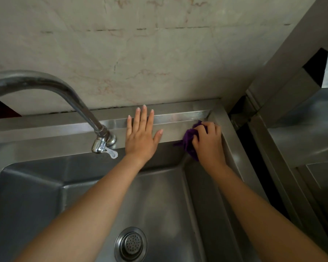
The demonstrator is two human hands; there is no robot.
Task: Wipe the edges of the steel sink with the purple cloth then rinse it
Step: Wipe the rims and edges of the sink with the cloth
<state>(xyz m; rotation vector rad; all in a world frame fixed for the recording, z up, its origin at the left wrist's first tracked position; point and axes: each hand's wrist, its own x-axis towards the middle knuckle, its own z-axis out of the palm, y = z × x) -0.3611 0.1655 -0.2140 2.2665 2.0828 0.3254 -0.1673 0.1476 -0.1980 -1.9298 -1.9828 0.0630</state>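
The steel sink (51, 137) fills the lower view, its back ledge running along the wall. My right hand (208, 142) is closed around the bunched purple cloth (189, 140) and presses it onto the back ledge at the far right corner. My left hand (141, 135) lies flat on the same ledge with fingers spread, just left of the cloth and apart from it. Both forearms reach over the basin.
A curved steel tap (80, 108) rises from the ledge to the left of my left hand. The round drain strainer (131, 244) sits in the basin floor. A marbled wall (140, 53) stands behind. Another steel unit (307, 133) stands to the right across a dark gap.
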